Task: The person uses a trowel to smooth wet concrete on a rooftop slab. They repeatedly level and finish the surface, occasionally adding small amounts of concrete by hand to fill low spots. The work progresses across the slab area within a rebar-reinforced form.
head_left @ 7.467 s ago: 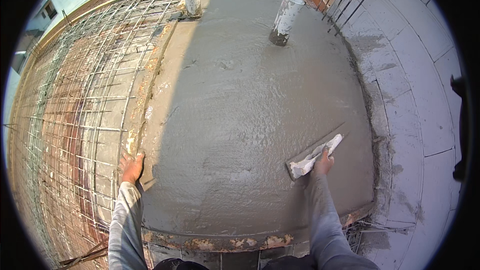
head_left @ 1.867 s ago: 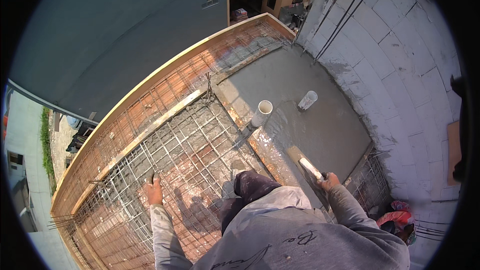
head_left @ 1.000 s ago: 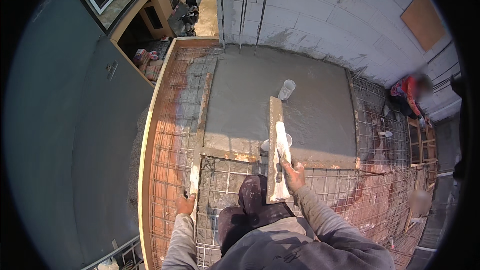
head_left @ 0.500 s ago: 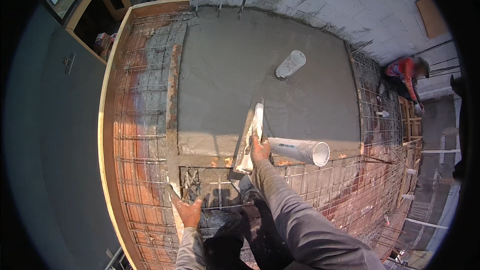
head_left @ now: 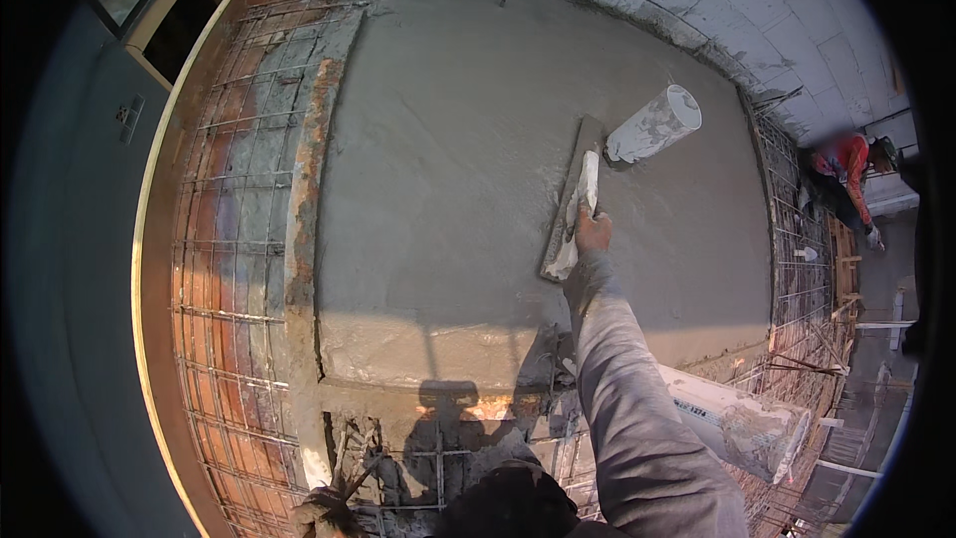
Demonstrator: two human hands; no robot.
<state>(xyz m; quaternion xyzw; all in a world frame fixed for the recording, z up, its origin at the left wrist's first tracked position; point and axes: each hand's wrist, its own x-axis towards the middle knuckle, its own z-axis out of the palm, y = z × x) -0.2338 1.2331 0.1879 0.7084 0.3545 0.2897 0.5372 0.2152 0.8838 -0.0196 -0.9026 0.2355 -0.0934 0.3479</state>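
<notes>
My right hand [head_left: 594,229] grips the white handle of a long plastering float [head_left: 563,219], whose blade rests on the wet grey concrete [head_left: 438,159], just left of an upright white pipe [head_left: 645,128]. A second white pipe [head_left: 737,418] stands at lower right, beside my forearm. My left hand [head_left: 321,510] is at the bottom edge, in shadow, by the near end of a narrow formwork strip [head_left: 312,209] and some rebar stubs; its fingers are unclear.
Rebar mesh [head_left: 229,269] fills the strip inside a timber form [head_left: 149,239] on the left. A block wall [head_left: 717,10] bounds the back. A co-worker [head_left: 844,174] in red bends beside more mesh [head_left: 792,249] at right.
Over the last second, my right hand pushed the float forward onto the concrete beside the farther pipe. My left hand moved down toward the bottom edge, and the view shifted closer to the slab.
</notes>
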